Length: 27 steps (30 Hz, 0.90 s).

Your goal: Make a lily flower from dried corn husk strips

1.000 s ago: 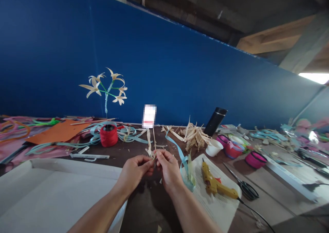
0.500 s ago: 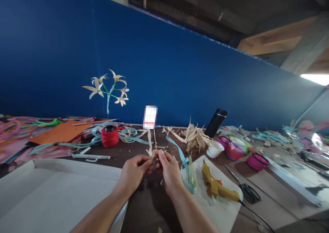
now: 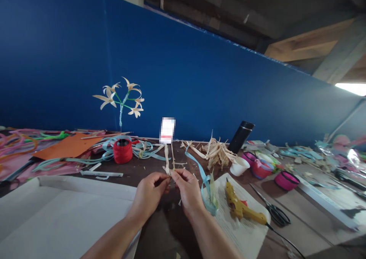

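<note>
My left hand [image 3: 151, 193] and my right hand [image 3: 187, 188] meet over the dark table, thumbs and fingertips pinched closely together. Between them is a thin pale strip [image 3: 170, 175], mostly hidden by the fingers; its exact kind does not show. Just beyond the fingertips lie a cream dried husk piece [image 3: 167, 158] and a thin stick [image 3: 172, 154]. A light blue ribbon [image 3: 198, 167] curls down beside my right hand. Farther right, a yellow glue gun [image 3: 243, 207] rests on a printed paper sheet [image 3: 228, 238].
A white tray [image 3: 71, 217] fills the near left. Behind it stand a red spool [image 3: 122, 152] and a cream-flowered stem [image 3: 120, 114]. On the right are black-handled scissors [image 3: 277, 214], a white cup [image 3: 239, 166], a husk bundle [image 3: 217, 154] and a black bottle [image 3: 241, 137].
My right thumb and fingers have shifted slightly left and closed in on the left fingertips. The strip shows less than before. Other things stay in place.
</note>
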Each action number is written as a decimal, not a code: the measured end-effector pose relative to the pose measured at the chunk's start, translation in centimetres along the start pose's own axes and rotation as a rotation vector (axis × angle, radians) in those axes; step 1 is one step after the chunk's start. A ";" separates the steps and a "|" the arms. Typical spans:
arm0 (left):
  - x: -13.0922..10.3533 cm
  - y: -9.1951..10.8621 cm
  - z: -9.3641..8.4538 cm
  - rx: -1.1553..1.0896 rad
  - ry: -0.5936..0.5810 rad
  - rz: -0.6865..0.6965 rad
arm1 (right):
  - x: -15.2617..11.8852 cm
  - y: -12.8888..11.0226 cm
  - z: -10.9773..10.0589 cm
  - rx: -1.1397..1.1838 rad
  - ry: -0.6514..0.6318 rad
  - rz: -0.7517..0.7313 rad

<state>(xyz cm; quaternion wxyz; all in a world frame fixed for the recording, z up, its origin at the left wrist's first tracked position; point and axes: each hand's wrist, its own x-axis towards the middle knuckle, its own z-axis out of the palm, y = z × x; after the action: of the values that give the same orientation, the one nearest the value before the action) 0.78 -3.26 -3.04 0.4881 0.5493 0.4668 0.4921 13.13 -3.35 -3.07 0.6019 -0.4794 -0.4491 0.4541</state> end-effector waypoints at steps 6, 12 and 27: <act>-0.1 0.1 0.1 -0.057 -0.056 -0.042 | 0.2 0.1 -0.2 -0.037 0.004 -0.023; 0.0 0.4 0.0 -0.136 -0.100 -0.167 | 0.1 -0.2 -0.4 0.002 -0.045 -0.009; 0.4 0.3 -0.4 -0.426 -0.174 -0.332 | 0.2 -0.3 -1.2 -0.141 -0.137 -0.038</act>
<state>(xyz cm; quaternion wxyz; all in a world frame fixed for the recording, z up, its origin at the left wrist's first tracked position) 0.44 -2.85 -2.70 0.7046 0.3905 0.3929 0.4435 14.34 -3.36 -2.94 0.5429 -0.4799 -0.5291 0.4416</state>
